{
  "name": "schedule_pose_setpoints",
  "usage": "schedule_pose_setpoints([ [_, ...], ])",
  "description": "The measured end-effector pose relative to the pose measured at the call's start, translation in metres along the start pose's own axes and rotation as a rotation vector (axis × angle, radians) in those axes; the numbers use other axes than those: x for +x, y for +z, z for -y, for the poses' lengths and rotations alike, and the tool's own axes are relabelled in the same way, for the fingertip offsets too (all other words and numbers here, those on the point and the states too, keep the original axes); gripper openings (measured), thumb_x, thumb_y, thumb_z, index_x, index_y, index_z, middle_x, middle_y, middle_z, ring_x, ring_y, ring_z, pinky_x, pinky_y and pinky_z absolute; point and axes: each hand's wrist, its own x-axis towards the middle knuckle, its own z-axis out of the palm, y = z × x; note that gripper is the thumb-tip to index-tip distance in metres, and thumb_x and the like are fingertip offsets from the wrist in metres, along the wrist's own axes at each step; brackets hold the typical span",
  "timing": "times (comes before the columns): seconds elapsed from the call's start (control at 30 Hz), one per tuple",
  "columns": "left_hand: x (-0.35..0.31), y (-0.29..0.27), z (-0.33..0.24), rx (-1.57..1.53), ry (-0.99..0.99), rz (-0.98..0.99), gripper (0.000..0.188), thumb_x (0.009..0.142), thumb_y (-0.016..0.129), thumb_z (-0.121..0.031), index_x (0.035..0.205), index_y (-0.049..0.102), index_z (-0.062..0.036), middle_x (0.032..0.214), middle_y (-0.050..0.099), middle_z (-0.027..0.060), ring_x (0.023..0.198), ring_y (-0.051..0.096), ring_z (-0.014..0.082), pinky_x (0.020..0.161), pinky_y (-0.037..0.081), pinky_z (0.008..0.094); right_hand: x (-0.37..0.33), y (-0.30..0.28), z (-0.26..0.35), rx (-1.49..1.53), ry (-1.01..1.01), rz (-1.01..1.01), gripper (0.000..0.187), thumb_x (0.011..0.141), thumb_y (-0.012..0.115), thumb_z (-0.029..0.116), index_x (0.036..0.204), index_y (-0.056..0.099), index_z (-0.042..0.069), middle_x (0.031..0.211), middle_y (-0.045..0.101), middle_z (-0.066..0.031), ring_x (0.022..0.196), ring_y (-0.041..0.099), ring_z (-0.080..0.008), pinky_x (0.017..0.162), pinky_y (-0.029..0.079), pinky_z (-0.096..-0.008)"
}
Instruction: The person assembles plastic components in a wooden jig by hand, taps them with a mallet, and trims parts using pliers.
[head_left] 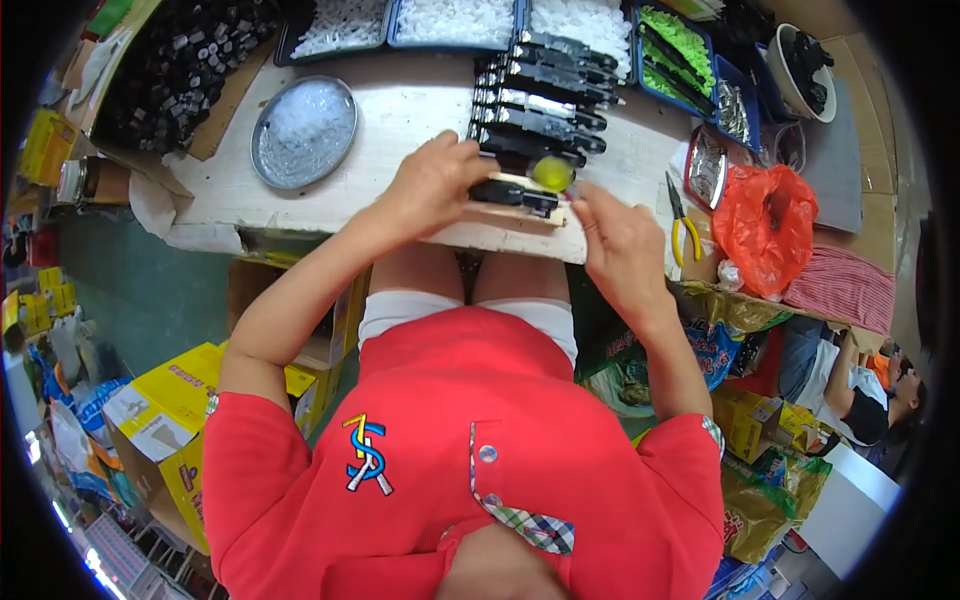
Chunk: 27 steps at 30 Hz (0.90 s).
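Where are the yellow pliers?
The pliers lie on the table's right side, just right of the right hand, beside the orange bag.

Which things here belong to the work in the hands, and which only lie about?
In the work:
left hand on the black part
right hand beside the yellow-green round piece
row of black parts behind them

Lying about:
round metal tray
yellow-handled pliers
orange plastic bag
yellow cartons

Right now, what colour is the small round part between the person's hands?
Yellow-green round part, seen in the head view.
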Motion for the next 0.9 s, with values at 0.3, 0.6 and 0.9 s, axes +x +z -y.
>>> schedule_pose_setpoints([
  [0.3,-0.012,0.015,-0.005,-0.189,-0.159,-0.245,0.054,0.06,0.061,0.008,0.111,0.054,-0.0067,0.079,0.057,0.0084,0.078,0.049,0.0256,0.071,0.043,0.035,0.009,0.024,0.023,0.188,0.079,0.08,0.01,0.088,0.047,0.017,0.087,0.048,0.007,0.065,0.059,-0.017,0.055,0.057,-0.0359,0.048,0.043,-0.0455],
  [0.6,-0.036,0.044,-0.018,0.141,0.074,-0.609,0.03,0.067,0.052,-0.002,0.097,0.058,-0.0025,0.094,0.059,0.0095,0.091,0.053,0.0257,0.079,0.038,0.0418,0.052,0.015,0.028,0.105,0.118,0.173,0.02,0.09,0.045,0.024,0.083,0.047,0.005,0.059,0.056,-0.0208,0.057,0.055,-0.0405,0.05,0.041,-0.05],
  [0.9,-0.043,0.077,-0.027,0.248,0.27,-0.541,0.026,0.072,0.055,-0.009,0.095,0.061,-0.0001,0.107,0.058,0.0137,0.107,0.052,0.0258,0.092,0.037,0.0408,0.051,0.034,0.035,0.19,0.084,0.185,0.019,0.09,0.044,0.023,0.087,0.049,0.005,0.061,0.057,-0.0201,0.06,0.058,-0.0379,0.052,0.044,-0.0476],
])
